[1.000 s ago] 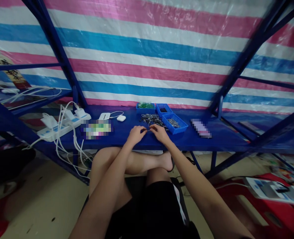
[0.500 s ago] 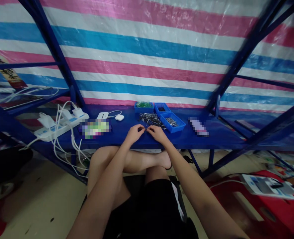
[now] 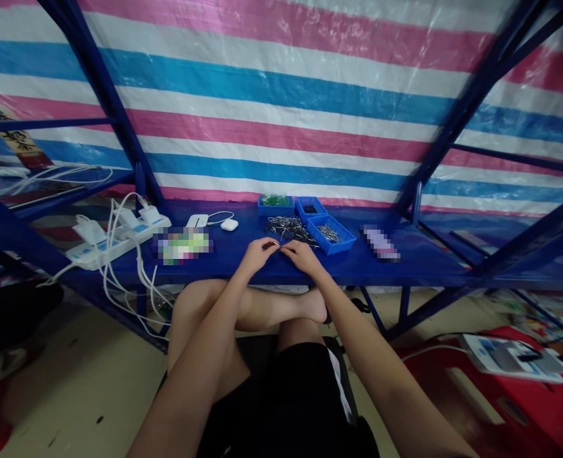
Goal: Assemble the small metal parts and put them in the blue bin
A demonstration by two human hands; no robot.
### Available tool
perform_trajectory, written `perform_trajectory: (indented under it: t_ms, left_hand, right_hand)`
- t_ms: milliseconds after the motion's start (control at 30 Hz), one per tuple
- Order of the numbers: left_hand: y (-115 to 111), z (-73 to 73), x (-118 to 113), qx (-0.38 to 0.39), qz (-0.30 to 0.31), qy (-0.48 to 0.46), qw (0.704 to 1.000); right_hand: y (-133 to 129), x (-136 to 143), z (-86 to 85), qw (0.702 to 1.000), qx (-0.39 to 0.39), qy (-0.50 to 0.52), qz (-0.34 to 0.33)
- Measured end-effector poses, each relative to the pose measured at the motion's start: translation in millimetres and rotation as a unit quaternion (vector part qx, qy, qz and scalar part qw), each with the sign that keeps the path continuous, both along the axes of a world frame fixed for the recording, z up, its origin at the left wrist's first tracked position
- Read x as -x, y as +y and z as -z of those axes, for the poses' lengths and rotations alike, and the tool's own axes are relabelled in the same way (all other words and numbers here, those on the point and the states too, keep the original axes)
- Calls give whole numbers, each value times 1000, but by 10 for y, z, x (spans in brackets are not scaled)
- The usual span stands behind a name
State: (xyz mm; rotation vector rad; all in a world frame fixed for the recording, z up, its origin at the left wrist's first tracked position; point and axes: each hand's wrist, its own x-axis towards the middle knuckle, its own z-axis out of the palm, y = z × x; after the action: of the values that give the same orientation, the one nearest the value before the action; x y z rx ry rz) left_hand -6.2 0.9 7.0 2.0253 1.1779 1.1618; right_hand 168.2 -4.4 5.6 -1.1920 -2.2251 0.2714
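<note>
Our two bare hands meet over the front part of the blue table (image 3: pixel 228 248), its front edge running between 9 and 3 o'clock just on our side of them. Our bent leg (image 3: pixel 271 308) lies below that edge, under our forearms. Blue surface shows on either side: at 9 o'clock as far as a blurred-out, multicoloured flat item (image 3: pixel 183 247), and at 3 o'clock as far as a blurred-out lilac flat item (image 3: pixel 380 243).

Our left hand (image 3: pixel 257 254) and right hand (image 3: pixel 303 254) have their fingers bent inward, tips near each other. Something small and shiny shows at the left fingertips, too small for us to name. We cannot tell whether either hand is clamped on anything.

What stands in the way is mostly beyond our fingers. A loose pile of thin black and silver pieces (image 3: pixel 288 229) lies at 12 o'clock, close to our fingertips. At 2 o'clock, beside the pile, an open blue plastic tray (image 3: pixel 342 248) holds silver pieces. Behind it sits a smaller blue tray with dark contents (image 3: pixel 318 216), and near 12 o'clock, behind the pile, a blue tray of green pieces (image 3: pixel 275 210).

At 10 o'clock we see a small white rounded case (image 3: pixel 229 225) and a white rectangular device (image 3: pixel 198 221). A long white power strip (image 3: pixel 104 254) with tangled cables is well apart at 9 o'clock. Slanting blue metal posts (image 3: pixel 97 83) flank us, and a pink, blue and white striped sheet (image 3: pixel 281 95) hangs behind the table.
</note>
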Motion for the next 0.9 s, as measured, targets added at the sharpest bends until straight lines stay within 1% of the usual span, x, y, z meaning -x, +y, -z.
perform_trajectory:
  t_ms: [167,300,433,500,633,900]
  left_hand:
    - [5,21,-9,-4,-12,-31,999]
    - [11,46,-15,3,-17,-59,998]
    - [-4,41,-11,8,0,-28,1000]
    - [-8,35,-5,7,-4,0,1000]
    - [5,40,4,14,-10,21,1000]
    - [12,37,11,-2,4,-6,1000]
  right_hand:
    - [-15,14,3,1000,4,17,1]
    - [-32,21,-14,997,15,82,5]
    - [-27,23,-20,989,47,141,24]
    - [-21,24,-19,986,55,154,33]
    - [-25,25,-28,989,46,141,15]
    - [-36,17,-35,996,29,79,-3]
